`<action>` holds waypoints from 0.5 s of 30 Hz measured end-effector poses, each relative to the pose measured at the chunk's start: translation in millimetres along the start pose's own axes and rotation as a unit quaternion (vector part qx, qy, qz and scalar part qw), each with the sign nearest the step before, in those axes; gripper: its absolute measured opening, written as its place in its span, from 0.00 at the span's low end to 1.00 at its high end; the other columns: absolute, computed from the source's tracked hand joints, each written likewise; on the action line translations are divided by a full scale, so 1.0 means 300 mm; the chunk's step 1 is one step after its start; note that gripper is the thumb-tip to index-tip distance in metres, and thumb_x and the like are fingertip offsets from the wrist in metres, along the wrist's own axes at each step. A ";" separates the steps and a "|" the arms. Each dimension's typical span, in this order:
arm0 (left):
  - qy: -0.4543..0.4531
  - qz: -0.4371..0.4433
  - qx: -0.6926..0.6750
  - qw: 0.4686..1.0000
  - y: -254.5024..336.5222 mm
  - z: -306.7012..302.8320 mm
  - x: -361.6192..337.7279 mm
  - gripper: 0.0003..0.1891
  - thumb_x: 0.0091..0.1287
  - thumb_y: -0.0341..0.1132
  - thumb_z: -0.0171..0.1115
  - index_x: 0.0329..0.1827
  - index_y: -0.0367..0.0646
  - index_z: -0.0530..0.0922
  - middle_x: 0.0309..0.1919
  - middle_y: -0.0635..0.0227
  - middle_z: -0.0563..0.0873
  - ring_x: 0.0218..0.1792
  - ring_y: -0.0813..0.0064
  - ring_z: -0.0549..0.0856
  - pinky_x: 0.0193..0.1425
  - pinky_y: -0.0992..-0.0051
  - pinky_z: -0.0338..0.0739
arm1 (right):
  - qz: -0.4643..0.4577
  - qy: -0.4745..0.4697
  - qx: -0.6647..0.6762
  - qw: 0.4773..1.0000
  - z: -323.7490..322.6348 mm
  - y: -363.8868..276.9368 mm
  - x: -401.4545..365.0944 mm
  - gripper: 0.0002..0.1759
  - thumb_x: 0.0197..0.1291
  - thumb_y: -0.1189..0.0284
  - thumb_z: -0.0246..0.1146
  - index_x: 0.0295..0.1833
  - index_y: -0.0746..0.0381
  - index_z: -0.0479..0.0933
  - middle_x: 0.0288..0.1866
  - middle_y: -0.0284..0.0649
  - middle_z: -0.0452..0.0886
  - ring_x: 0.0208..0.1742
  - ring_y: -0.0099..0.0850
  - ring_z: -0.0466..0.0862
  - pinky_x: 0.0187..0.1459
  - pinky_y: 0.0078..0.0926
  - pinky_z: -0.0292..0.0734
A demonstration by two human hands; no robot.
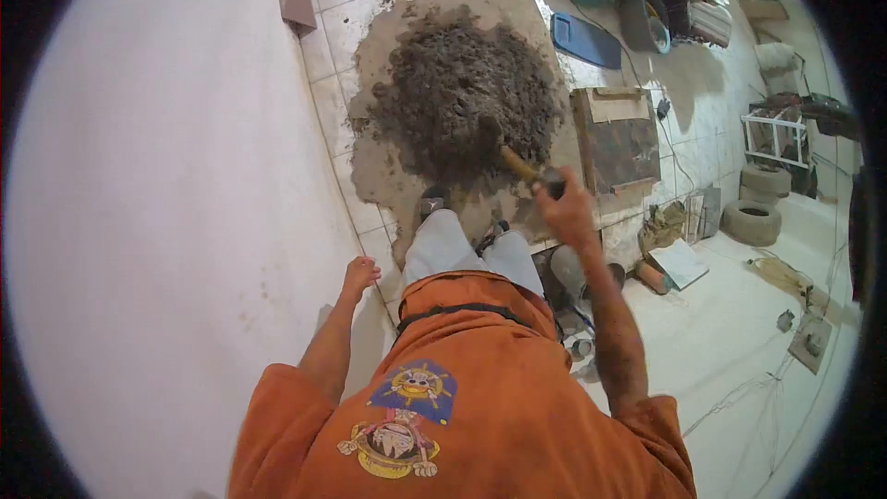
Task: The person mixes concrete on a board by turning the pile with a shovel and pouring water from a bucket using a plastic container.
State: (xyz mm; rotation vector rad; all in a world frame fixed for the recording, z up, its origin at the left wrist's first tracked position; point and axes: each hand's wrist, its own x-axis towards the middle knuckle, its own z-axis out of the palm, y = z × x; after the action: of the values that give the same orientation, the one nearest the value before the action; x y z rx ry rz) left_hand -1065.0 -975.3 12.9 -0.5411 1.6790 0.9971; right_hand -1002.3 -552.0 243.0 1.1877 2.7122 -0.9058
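My right hand (pixel 565 208) grips the dark end of a shovel (pixel 519 164) with a yellowish handle. The shovel's far end sinks into a heap of wet, dark grey mortar (pixel 453 83), so the blade is coated and hard to make out. Loosely curled and empty, my left hand (pixel 362 273) hangs beside the white wall, touching nothing. My dark shoes stand at the near edge of the heap.
Wet grey residue surrounds the heap on white floor tiles (pixel 323 97). To the right lie a blue plastic lid (pixel 586 40) and a stained flat board (pixel 619 143). Buckets (pixel 644 23) stand behind; tyres (pixel 753 222) are stacked far right. The white wall (pixel 166 203) borders the left.
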 end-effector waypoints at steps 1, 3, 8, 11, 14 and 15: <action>-0.006 0.002 0.012 1.000 0.024 0.007 0.000 0.14 0.65 0.43 0.52 0.44 0.41 0.73 0.30 0.64 0.82 0.27 0.76 0.82 0.26 0.78 0.74 | -0.001 0.001 0.008 1.000 0.031 0.000 -0.009 0.22 0.51 0.62 0.65 0.48 0.63 0.71 0.29 0.49 0.80 0.32 0.45 0.81 0.33 0.36 0.74; -0.020 0.013 0.030 0.999 0.040 0.023 0.019 0.14 0.66 0.43 0.52 0.45 0.42 0.73 0.31 0.64 0.83 0.28 0.76 0.82 0.29 0.77 0.74 | 0.005 0.003 0.020 1.000 0.048 0.018 -0.075 0.23 0.53 0.59 0.63 0.48 0.64 0.71 0.32 0.53 0.80 0.36 0.50 0.81 0.36 0.40 0.75; -0.021 0.046 0.043 0.998 0.146 -0.035 0.102 0.15 0.66 0.44 0.51 0.47 0.43 0.72 0.33 0.64 0.83 0.32 0.74 0.83 0.35 0.74 0.77 | -0.032 0.027 0.065 0.997 -0.186 0.011 -0.050 0.21 0.53 0.61 0.64 0.48 0.62 0.72 0.28 0.48 0.80 0.29 0.43 0.81 0.33 0.36 0.74; 0.014 0.051 0.068 0.996 0.143 -0.085 0.072 0.17 0.65 0.44 0.52 0.49 0.42 0.72 0.35 0.63 0.83 0.32 0.75 0.83 0.35 0.74 0.77 | 0.082 0.061 0.063 0.993 -0.598 -0.147 -0.063 0.15 0.58 0.60 0.62 0.44 0.59 0.75 0.24 0.35 0.76 0.21 0.27 0.74 0.23 0.26 0.68; 0.025 0.024 0.073 0.997 0.163 -0.086 0.079 0.17 0.64 0.44 0.52 0.50 0.43 0.72 0.34 0.63 0.83 0.32 0.75 0.83 0.35 0.75 0.77 | 0.142 0.114 0.098 0.978 -0.995 -0.116 -0.131 0.16 0.60 0.58 0.59 0.45 0.58 0.73 0.19 0.27 0.68 0.12 0.13 0.65 0.11 0.12 0.57; 0.023 0.021 0.071 0.997 0.159 -0.092 0.073 0.17 0.64 0.44 0.53 0.50 0.42 0.72 0.34 0.63 0.83 0.32 0.75 0.83 0.35 0.75 0.77 | 0.122 0.118 0.103 0.980 -1.071 -0.196 -0.164 0.16 0.61 0.58 0.59 0.46 0.58 0.72 0.18 0.26 0.67 0.11 0.13 0.64 0.10 0.13 0.57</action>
State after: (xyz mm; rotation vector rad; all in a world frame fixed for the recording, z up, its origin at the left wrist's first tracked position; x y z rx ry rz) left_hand -1124.1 -969.2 11.5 -0.4381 1.7934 0.8930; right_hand -948.6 -445.9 551.1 1.7269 2.6057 -1.0924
